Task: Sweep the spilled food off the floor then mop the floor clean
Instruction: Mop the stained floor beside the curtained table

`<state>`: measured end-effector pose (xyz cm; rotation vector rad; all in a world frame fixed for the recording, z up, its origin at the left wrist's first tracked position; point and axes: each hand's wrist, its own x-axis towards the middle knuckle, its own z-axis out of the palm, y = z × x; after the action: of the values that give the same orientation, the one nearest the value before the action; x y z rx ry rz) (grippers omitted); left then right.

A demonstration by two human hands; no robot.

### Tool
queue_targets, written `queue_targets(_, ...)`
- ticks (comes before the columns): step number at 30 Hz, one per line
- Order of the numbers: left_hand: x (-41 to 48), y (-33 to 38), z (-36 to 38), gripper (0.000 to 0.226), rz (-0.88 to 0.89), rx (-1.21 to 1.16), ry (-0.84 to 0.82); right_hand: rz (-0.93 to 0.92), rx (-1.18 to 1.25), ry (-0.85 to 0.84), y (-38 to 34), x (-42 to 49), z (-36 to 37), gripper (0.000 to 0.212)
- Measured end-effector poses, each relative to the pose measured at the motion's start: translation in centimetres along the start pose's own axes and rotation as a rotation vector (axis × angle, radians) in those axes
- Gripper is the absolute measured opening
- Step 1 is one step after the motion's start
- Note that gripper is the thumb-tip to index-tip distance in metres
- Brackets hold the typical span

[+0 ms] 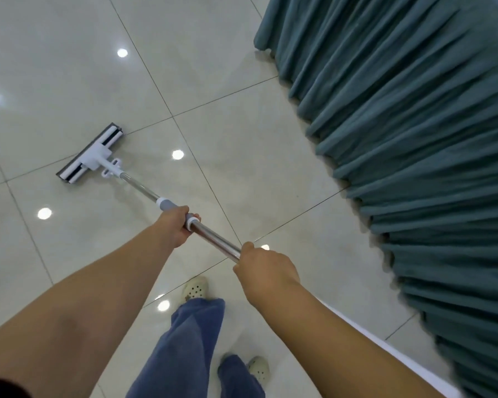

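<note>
A flat mop with a white and grey head (90, 154) lies flat on the glossy pale tiled floor (55, 67) at the left, its metal handle (213, 235) slanting back toward me. My left hand (175, 225) grips the handle at the grey and white collar. Further up the shaft, my right hand (263, 267) grips the bare metal. No spilled food shows on the tiles in view.
A long teal curtain (414, 124) hangs down to the floor along the right side. My legs in blue trousers (196, 340) and pale clogs (195, 288) stand at the bottom centre. Ceiling lights reflect in the tiles.
</note>
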<state>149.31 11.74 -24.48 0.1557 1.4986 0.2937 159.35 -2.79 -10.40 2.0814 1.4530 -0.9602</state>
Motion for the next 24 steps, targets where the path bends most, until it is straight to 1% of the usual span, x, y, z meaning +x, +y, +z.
queue_targets(3,-2.0,-3.7,1.5,0.038,-0.008,0.022,-0.01,0.012,-0.021,0.007,3.1,-2.6,1.8,0.03)
queue_targets(7,-5.7,-10.8,3.2,0.014,-0.037,0.035,-0.035,0.014,-0.023,0.029,8.2,-7.8,5.8,0.038)
queue_targets(13,-11.1,-25.4,4.6,0.008,-0.057,0.041,-0.113,0.071,-0.005,0.03,16.1,-18.5,13.1,0.025)
queue_targets(16,-14.2,-32.8,5.1,0.014,-0.097,0.02,-0.148,0.122,-0.024,0.014,19.7,-24.3,17.0,0.025)
queue_targets(19,-17.4,-39.5,5.7,0.03,-0.136,0.019,-0.182,0.188,-0.059,-0.002,22.5,-30.0,19.8,0.024)
queue_targets(22,-19.9,-43.7,6.5,0.041,-0.149,-0.006,-0.184,0.203,-0.111,0.012,24.5,-34.2,20.6,0.025)
queue_targets(24,-21.7,-45.6,6.6,0.042,-0.152,-0.011,-0.191,0.195,-0.149,0.02,25.2,-36.8,20.5,0.027)
